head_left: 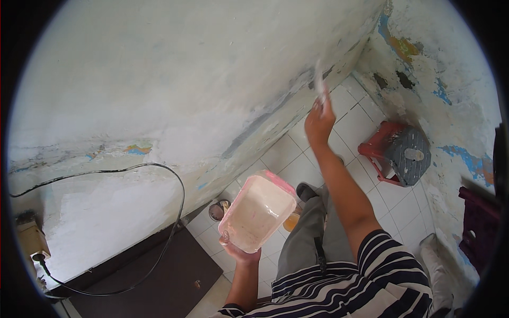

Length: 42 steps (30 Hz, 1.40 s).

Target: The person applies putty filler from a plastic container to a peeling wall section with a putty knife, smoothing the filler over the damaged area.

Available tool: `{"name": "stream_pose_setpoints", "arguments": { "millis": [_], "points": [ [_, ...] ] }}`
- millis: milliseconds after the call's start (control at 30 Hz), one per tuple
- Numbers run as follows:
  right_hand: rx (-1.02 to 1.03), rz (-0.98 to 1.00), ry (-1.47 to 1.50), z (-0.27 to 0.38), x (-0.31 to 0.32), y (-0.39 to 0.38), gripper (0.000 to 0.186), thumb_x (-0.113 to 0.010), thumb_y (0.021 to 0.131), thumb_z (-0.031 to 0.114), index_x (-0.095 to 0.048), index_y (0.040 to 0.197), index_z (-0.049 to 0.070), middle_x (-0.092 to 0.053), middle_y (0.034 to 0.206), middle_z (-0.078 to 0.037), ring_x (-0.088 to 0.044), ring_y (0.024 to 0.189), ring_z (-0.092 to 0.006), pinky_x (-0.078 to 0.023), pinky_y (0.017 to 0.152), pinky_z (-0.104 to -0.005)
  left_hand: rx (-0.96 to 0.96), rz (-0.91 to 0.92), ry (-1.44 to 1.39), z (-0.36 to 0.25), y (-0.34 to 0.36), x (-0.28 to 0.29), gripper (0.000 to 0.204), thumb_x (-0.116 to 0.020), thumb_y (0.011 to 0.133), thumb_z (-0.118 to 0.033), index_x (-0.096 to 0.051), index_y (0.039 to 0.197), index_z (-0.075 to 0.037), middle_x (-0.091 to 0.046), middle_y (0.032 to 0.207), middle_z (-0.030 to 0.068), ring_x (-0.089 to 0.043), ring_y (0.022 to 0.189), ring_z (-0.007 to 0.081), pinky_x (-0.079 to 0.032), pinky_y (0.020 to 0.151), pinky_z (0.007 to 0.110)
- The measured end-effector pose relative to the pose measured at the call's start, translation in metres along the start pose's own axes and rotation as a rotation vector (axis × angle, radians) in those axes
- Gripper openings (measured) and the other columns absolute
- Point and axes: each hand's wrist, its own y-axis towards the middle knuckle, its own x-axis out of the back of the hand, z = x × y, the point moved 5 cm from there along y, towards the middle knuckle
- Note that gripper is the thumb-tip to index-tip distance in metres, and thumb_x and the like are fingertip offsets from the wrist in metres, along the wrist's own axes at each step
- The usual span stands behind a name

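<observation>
My left hand (244,254) grips the lower end of a pink plastic tub (282,185), tilted so its inside shows, coated with whitish paste. Up and to the right, my right hand (320,123) is closed round a thin, pale tool (319,77) smeared by motion; its exact kind cannot be made out. The tool is close to the lower part of the wall (143,69), near the corner; whether it touches is unclear. That wall is patched with white and grey, with peeling blue and ochre spots.
A red stool with a grey top (413,155) stands right, by the second wall. At left, a black cable (182,199) loops from a socket box (33,241) over a dark brown panel (154,281). A small round container (217,211) and a yellowish item (290,222) sit on white floor tiles (283,153).
</observation>
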Motion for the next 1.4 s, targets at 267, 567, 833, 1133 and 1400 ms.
{"name": "stream_pose_setpoints", "arguments": {
  "millis": [267, 567, 833, 1133, 1400],
  "points": [
    [0.163, 0.093, 0.14, 0.038, -0.056, -0.033, 0.059, -0.049, 0.09, -0.009, -0.047, 0.148, -0.001, -0.057, 0.14, -0.027, -0.063, 0.125, -0.0306, -0.05, 0.104, -0.0368, 0.026, 0.014, 0.01, 0.006, 0.001, 0.005, 0.089, -0.066, 0.079, -0.052, -0.042, 0.149, -0.004, -0.05, 0.146, 0.0149, -0.05, 0.135, 0.0349, -0.044, 0.111, 0.052],
    [-0.612, 0.086, 0.622, -0.093, -0.034, -0.083, 0.031, -0.05, 0.1, 0.006, -0.056, 0.13, -0.001, -0.063, 0.116, -0.015, -0.064, 0.11, -0.0231, -0.051, 0.095, -0.0342, -0.001, 0.01, -0.006, 0.0, 0.006, 0.001, 0.087, -0.064, 0.079, -0.051, -0.042, 0.15, -0.006, -0.048, 0.148, 0.0139, -0.048, 0.137, 0.034, -0.043, 0.112, 0.053],
    [-0.464, -0.157, 0.613, -0.141, -0.045, 0.011, 0.049, -0.054, 0.095, 0.002, -0.044, 0.143, 0.006, -0.055, 0.132, -0.015, -0.06, 0.115, -0.0296, -0.052, 0.095, -0.0404, -0.007, 0.01, -0.011, 0.004, 0.002, 0.014, 0.087, -0.064, 0.082, -0.054, -0.042, 0.15, -0.005, -0.05, 0.148, 0.0145, -0.051, 0.135, 0.0345, -0.045, 0.11, 0.052],
    [-0.096, 0.176, 0.043, -0.043, -0.11, -0.084, 0.055, -0.052, 0.095, 0.001, -0.038, 0.148, 0.002, -0.056, 0.138, -0.03, -0.058, 0.123, -0.0457, -0.049, 0.101, -0.0478, 0.021, -0.061, 0.04, 0.001, 0.005, 0.017, 0.084, -0.064, 0.081, -0.053, -0.044, 0.148, -0.006, -0.052, 0.145, 0.0143, -0.052, 0.133, 0.0346, -0.046, 0.109, 0.052],
    [-0.271, 0.289, 0.003, -0.064, -0.051, -0.126, 0.058, -0.044, 0.099, 0.001, -0.036, 0.156, 0.007, -0.053, 0.143, -0.028, -0.062, 0.12, -0.0418, -0.048, 0.099, -0.0448, -0.029, 0.044, 0.059, 0.0, 0.023, -0.006, 0.087, -0.064, 0.081, -0.053, -0.04, 0.151, -0.007, -0.046, 0.15, 0.0142, -0.046, 0.138, 0.0349, -0.043, 0.112, 0.053]
  ]
}}
